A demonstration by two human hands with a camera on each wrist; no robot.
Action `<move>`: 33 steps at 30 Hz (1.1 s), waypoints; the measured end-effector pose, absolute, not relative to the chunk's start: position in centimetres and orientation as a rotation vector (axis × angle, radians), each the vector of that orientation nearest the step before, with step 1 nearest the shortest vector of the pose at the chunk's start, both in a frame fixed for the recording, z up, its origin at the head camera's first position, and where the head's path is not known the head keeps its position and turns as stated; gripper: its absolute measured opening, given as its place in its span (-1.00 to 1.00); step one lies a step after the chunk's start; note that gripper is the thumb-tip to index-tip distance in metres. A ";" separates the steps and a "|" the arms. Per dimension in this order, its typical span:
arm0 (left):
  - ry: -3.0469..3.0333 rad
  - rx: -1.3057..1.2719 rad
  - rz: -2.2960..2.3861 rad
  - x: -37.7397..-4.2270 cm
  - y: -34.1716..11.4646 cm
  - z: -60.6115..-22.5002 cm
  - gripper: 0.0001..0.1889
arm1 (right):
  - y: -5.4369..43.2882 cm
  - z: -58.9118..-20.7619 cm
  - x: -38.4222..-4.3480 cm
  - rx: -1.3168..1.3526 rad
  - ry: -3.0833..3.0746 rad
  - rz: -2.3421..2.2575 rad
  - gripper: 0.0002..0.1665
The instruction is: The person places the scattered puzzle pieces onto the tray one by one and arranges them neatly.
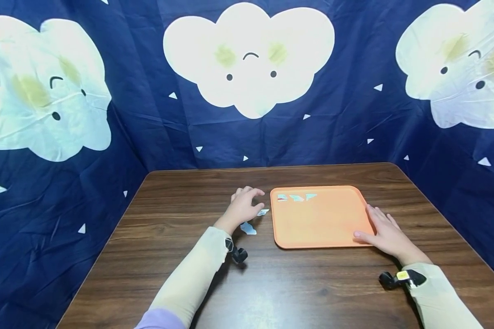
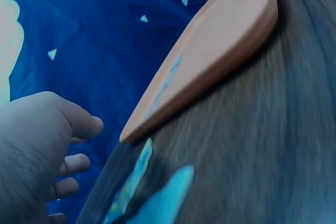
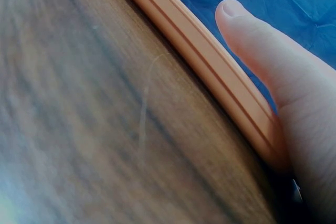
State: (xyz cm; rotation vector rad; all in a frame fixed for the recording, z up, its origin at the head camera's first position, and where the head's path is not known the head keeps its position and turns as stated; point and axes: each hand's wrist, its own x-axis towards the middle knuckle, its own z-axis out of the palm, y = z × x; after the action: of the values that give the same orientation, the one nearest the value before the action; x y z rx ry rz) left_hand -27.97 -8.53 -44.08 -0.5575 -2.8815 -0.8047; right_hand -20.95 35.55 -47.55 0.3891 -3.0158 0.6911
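Tray (image 1: 321, 224): three printed pieces (image 1: 297, 198); left fingers (image 1: 253, 191) parted, empty; right fingers (image 1: 375, 220) extended on rim (image 3: 210, 64)

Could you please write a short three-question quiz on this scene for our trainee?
1. How many printed pieces lie on the orange tray?
2. Fill in: the right grip is at the tray's ____ edge.
3. The loose pieces on the table lie nearest: (a) the left grip; (b) the right grip; (c) the table's far right corner.

Key: 1. three; 2. right; 3. (a).
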 end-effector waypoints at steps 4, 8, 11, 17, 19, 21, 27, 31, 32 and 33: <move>-2.940 -0.519 -0.664 -27.8 -9.7 -44.9 -0.57 | 35.6 -47.5 -21.0 0.382 -3.020 0.686 0.34; -2.972 -0.482 -0.573 -27.7 -10.9 -45.8 -0.54 | 35.4 -47.3 -21.1 0.391 -3.019 0.701 0.34; -2.969 -0.487 -0.536 -27.6 -11.5 -46.2 -0.54 | 35.3 -47.3 -21.1 0.390 -3.022 0.705 0.34; -2.945 -0.529 -0.461 -27.7 -12.2 -46.4 -0.59 | 35.4 -47.3 -21.0 0.383 -3.027 0.689 0.34; -2.942 -0.541 -0.423 -27.7 -12.2 -46.3 -0.60 | 35.4 -47.3 -21.0 0.385 -3.027 0.689 0.34; -2.935 -0.556 -0.394 -27.8 -12.2 -46.1 -0.62 | 35.5 -47.2 -20.9 0.388 -3.025 0.690 0.34; -2.904 -0.589 -0.373 -28.1 -12.3 -46.0 -0.69 | 35.6 -47.2 -20.9 0.392 -3.012 0.692 0.33; -2.894 -0.583 -0.437 -28.1 -12.6 -46.1 -0.71 | 35.5 -47.4 -20.9 0.395 -3.014 0.691 0.33; -2.894 -0.580 -0.460 -28.1 -12.7 -46.0 -0.71 | 35.5 -47.4 -20.9 0.395 -3.014 0.689 0.33; -2.891 -0.572 -0.481 -28.0 -12.7 -46.0 -0.72 | 35.4 -47.5 -20.9 0.394 -3.015 0.689 0.33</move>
State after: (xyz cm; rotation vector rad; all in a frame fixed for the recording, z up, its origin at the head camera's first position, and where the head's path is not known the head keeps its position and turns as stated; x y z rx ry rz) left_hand -28.00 -12.73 -46.00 -0.5715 -2.8915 -0.4811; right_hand -20.92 35.45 -47.48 0.3939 -3.0150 0.6894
